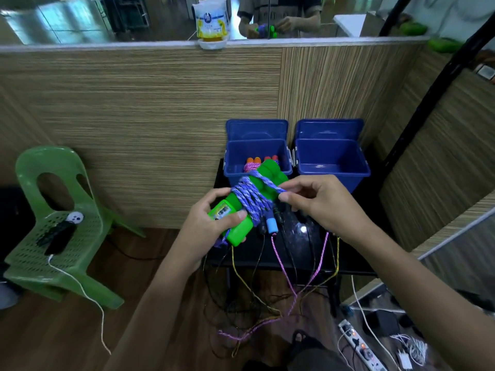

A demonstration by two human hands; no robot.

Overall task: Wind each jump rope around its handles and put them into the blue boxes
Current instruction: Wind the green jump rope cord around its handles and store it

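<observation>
My left hand (211, 223) grips the bottom end of a pair of green jump rope handles (267, 175), held together and tilted up to the right. A purple and white rope (247, 198) is wound around their middle. My right hand (318, 203) pinches the rope's loose end beside the handles. Two open blue boxes stand behind on a small black table (267, 261): the left blue box (235, 167) holds a wound rope with orange handles (257, 159), the right blue box (334, 159) looks empty. More ropes hang off the table, among them a pink rope (284, 271).
A green plastic chair (53, 223) stands at the left with a black device and a white cable on it. A wood-pattern partition rises behind the boxes. A power strip (359, 346) and chargers lie on the floor at the lower right. A black stand leg slants at the right.
</observation>
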